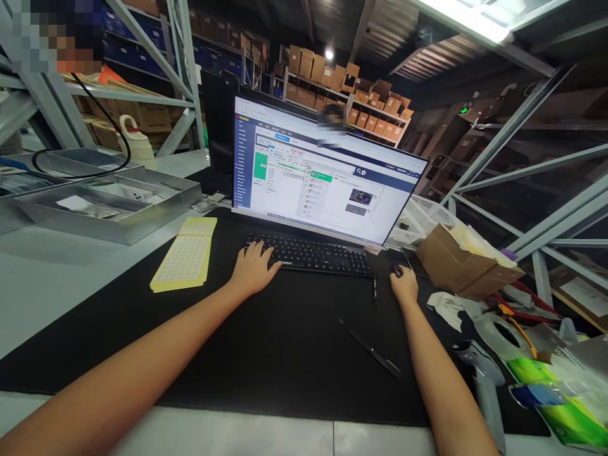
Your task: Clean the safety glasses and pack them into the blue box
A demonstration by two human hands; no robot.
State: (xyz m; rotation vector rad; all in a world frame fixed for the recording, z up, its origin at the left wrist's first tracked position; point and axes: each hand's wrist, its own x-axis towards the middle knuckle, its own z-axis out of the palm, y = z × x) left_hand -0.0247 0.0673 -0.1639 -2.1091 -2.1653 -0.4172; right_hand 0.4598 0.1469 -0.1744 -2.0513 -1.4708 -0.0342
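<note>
My left hand (254,269) rests flat, fingers spread, on the left end of a black keyboard (313,254). Over to the right, my right hand (405,284) is cupped over a black mouse (395,268), of which only the front tip shows. Both sit on a large black desk mat (266,342). Behind the keyboard stands a wide monitor (323,174) showing a software window with lists and a small photo.
A yellow sheet of small labels (186,254) lies left of the keyboard. Metal trays (111,202) sit at far left. Two black pens (373,350) lie on the mat. An open cardboard box (456,263), a barcode scanner (484,383) and green packets (565,405) crowd the right. Shelving surrounds the desk.
</note>
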